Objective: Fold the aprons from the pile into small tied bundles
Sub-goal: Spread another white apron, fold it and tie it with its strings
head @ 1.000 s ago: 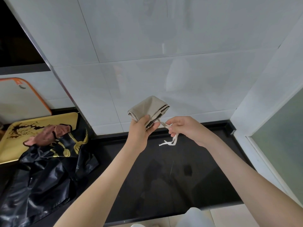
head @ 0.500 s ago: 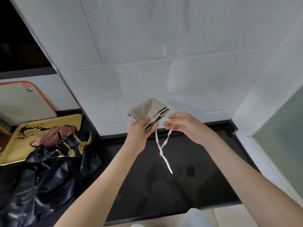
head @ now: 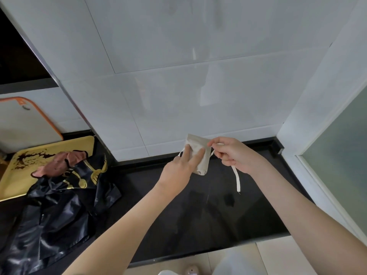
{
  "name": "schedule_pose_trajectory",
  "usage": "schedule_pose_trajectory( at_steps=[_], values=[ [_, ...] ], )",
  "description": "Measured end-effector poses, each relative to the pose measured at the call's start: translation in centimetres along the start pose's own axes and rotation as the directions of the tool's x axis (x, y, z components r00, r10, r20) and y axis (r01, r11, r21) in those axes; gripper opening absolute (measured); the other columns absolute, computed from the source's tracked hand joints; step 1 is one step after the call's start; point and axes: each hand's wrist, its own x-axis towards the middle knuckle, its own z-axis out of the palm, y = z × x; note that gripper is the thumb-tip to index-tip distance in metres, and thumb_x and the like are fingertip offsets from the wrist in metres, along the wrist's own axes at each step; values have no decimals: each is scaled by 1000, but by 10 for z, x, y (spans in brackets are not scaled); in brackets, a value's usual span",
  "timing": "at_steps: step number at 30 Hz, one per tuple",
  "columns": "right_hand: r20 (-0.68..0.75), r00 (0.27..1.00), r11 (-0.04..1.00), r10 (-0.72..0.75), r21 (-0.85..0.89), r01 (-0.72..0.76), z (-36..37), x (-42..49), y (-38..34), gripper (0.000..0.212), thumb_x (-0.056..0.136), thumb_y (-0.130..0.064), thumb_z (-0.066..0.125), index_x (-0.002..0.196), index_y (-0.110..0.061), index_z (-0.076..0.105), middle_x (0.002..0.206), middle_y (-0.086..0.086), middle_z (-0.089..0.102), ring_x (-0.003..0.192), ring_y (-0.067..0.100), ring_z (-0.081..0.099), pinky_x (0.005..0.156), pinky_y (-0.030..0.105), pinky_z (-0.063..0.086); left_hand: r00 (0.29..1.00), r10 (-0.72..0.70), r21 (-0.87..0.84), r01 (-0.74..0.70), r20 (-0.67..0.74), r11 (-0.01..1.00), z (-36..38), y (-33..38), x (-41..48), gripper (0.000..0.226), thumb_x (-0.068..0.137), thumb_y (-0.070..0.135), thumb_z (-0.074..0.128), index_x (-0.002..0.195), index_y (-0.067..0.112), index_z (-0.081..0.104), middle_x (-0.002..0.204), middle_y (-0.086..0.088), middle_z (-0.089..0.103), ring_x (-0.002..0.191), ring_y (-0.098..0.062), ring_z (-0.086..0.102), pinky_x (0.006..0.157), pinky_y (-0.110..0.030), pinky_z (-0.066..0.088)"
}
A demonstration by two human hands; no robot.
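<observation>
Running below the tiled wall [head: 198, 96], the dark worktop [head: 178, 215] carries the pile at its left end. There a glossy black apron [head: 49, 215] slumps half over a yellow tray [head: 12, 175], with a pink apron [head: 57, 163] crumpled at its upper edge.

Both hands are raised over the worktop's back edge, close together but each on its own part. The left hand [head: 178, 171] holds the beige bundle [head: 205, 163] in the air, fingers laid flat across its front and thumb hidden behind. The right hand [head: 232, 155] pinches the white strap [head: 236, 179] just beside the bundle's top corner, and the loose end dangles clear of the worktop.

The bundle looks light, soft and springy. Its folds would likely open if the squeeze eased, so the hold belongs across the middle of them, where it is. The strap is thin, flat and limp, probably apt to twist or slip. Taking it close to the bundle should keep a wrap taut. The black apron looks slick and may slide when folded.
</observation>
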Motion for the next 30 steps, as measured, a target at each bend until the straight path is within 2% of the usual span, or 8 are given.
schedule_pose_trajectory(
  at_steps=[4, 8, 13, 18, 21, 23, 27, 30],
  values=[
    [-109, 992, 991, 63, -113, -75, 1, 2, 21, 19, 94, -16, 57, 112, -10, 58, 68, 3, 47, 44, 6, 28, 41, 20, 19, 990, 33, 148, -54, 138, 988, 15, 30, 2, 70, 68, 6, 40, 136, 22, 32, 109, -11, 68, 36, -7, 41, 32, -17, 20],
    [-202, 976, 935, 87, -322, -150, -1, 10, 66, 22, 98, -23, 47, 120, -24, 53, 96, -5, 56, 84, 11, 54, 64, 22, 40, 958, 24, 26, -33, 286, 999, 50, 63, 5, 58, 61, 19, 77, 112, 14, 51, 87, 0, 66, 40, -2, 43, 31, -19, 25],
    [-184, 975, 672, 127, -707, -222, -3, 27, 143, 47, 104, -19, 32, 147, -37, 31, 142, 1, 45, 121, 24, 51, 98, 37, 43, 847, 68, -181, 34, 527, 983, 119, 93, -13, 44, 56, 21, 75, 100, 16, 73, 85, 4, 67, 65, -3, 60, 42, -13, 38],
    [-76, 996, 449, 37, -890, -84, 0, 38, 193, 52, 104, -28, 32, 152, -34, 12, 139, 5, 42, 103, 16, 57, 86, 34, 50, 827, 15, -401, 257, 563, 879, 165, 103, -46, 80, 91, 19, 54, 148, -6, 6, 152, -24, 22, 118, -22, 50, 84, -20, 48],
    [-55, 998, 380, 26, -923, -61, 4, 37, 206, 70, 100, -25, 46, 153, -29, 1, 136, 7, 43, 97, 19, 59, 83, 37, 53, 828, -69, -615, 466, 557, 636, 139, 95, -44, 55, 93, 22, 51, 142, 5, 33, 144, -7, 32, 111, -17, 49, 94, -23, 43],
    [-73, 997, 344, 37, -935, -81, 9, 38, 208, 81, 97, -21, 51, 153, -27, -7, 137, 8, 41, 100, 21, 59, 83, 36, 52, 771, -286, -624, 631, 569, 460, 130, 89, -48, 20, 96, 27, 50, 104, 10, 54, 110, -1, 50, 87, -16, 55, 72, -17, 46],
    [-112, 987, 337, 119, -930, -146, 13, 43, 203, 84, 97, -14, 48, 151, -30, -14, 135, 8, 38, 99, 21, 53, 80, 36, 47, 89, -368, -243, 885, 926, -397, 130, 74, -33, 36, 101, 28, 39, 78, 5, 54, 72, -8, 55, 59, -21, 53, 49, -26, 49],
    [-115, 979, 344, 167, -924, -167, 14, 44, 202, 83, 97, -11, 45, 151, -33, -14, 133, 6, 39, 89, 16, 46, 76, 34, 46, 5, -398, -245, 796, 917, -554, 139, 63, -23, 31, 102, 18, 39, 74, 8, 47, 73, -9, 54, 61, -19, 54, 60, -31, 52]
  ],
)
